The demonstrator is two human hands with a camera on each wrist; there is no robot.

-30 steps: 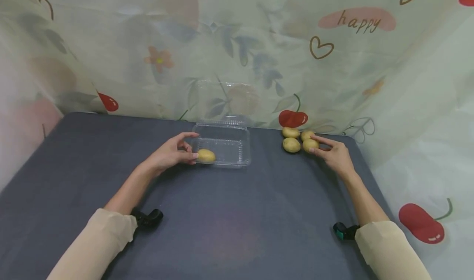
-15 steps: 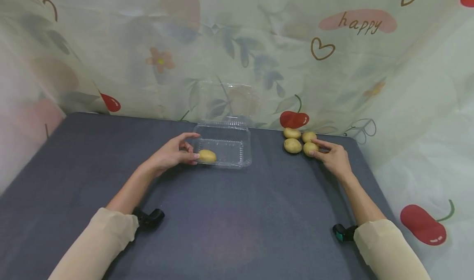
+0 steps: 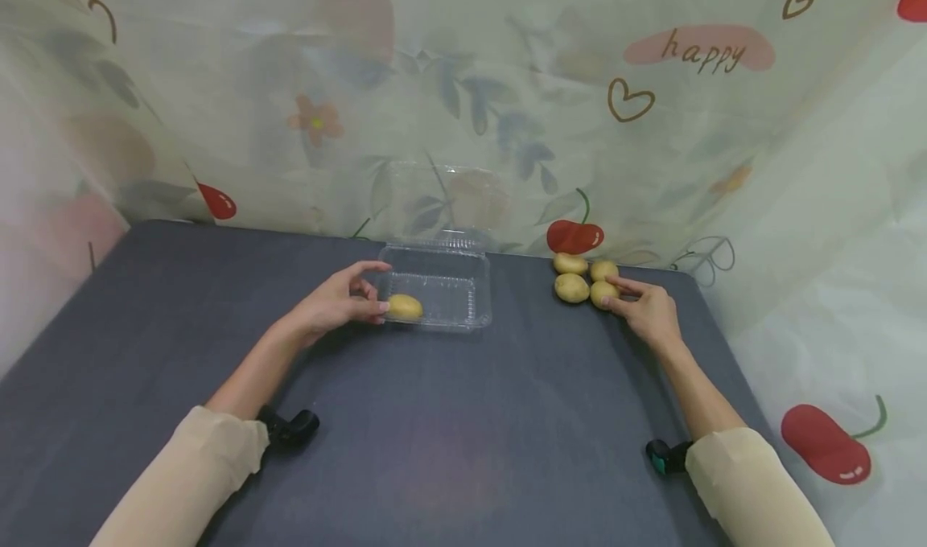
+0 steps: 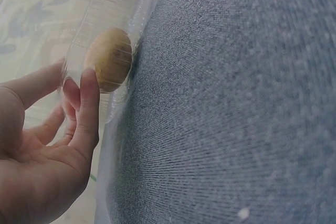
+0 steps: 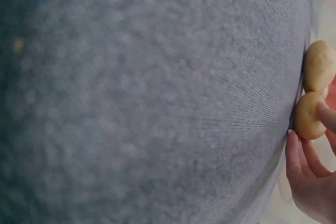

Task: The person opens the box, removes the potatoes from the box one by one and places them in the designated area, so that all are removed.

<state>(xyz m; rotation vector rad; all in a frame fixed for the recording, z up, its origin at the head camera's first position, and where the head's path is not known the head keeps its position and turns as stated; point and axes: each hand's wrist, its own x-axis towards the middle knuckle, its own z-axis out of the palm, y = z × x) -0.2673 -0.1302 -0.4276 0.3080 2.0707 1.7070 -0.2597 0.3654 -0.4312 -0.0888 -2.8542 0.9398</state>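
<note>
A clear plastic clamshell container [image 3: 442,285] stands with its lid [image 3: 442,197] raised at the back edge of the table. Inside its near left corner lies one potato [image 3: 404,306], also visible through the ribbed wall in the left wrist view. My left hand [image 3: 340,298] holds the container's left side between thumb and fingers. Farther right, several potatoes sit in a tight cluster, among them a front left potato [image 3: 571,288]. With thumb and fingers, my right hand [image 3: 648,310] grips the front right potato [image 3: 603,294]; in the right wrist view this potato [image 5: 308,116] touches another.
The table has a dark grey cloth [image 3: 449,418]. Directly behind its back edge hangs a printed curtain [image 3: 463,88], which also runs down both sides. The back left potato [image 3: 570,263] and back right potato [image 3: 603,270] lie near that edge.
My right hand has shifted slightly left and nearer, its fingers drawing in around the front right potato. The left hand and the container stay in place.
</note>
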